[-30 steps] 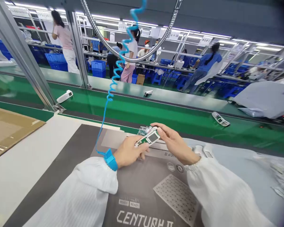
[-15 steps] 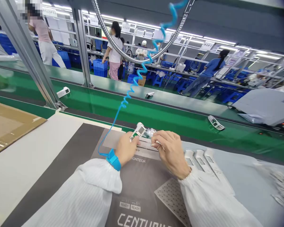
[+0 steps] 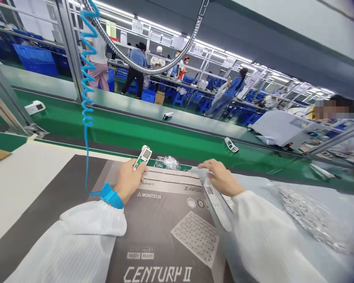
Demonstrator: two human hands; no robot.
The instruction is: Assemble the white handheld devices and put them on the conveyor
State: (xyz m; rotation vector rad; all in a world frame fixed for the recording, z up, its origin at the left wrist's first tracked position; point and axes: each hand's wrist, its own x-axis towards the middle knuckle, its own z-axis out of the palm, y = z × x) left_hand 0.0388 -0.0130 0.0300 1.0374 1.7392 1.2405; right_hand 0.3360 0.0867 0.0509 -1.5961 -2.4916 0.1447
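Observation:
My left hand (image 3: 129,177) is closed around a white handheld device (image 3: 145,154), which has a small grey screen and a bare green circuit board. A blue wrist strap (image 3: 112,196) with a coiled cord is on that wrist. My right hand (image 3: 222,177) holds nothing that I can see. Its fingers are stretched out to the left, just above white casings (image 3: 220,208) lying on the grey-blue sheet. Whether it touches them I cannot tell. Between both hands, farther back, sits a small heap of clear plastic pieces (image 3: 168,162).
A printed grey box (image 3: 147,232) lies under my forearms. On the right is a large pile of clear, shiny pieces (image 3: 309,216). Behind runs a green conveyor (image 3: 153,133) carrying scattered white device parts (image 3: 231,144). A metal post (image 3: 67,51) rises at left; people stand beyond.
My right hand has moved right, away from the device and the plastic pieces, to the white casings, and its fingers have spread. My left hand keeps the device. The view has turned right.

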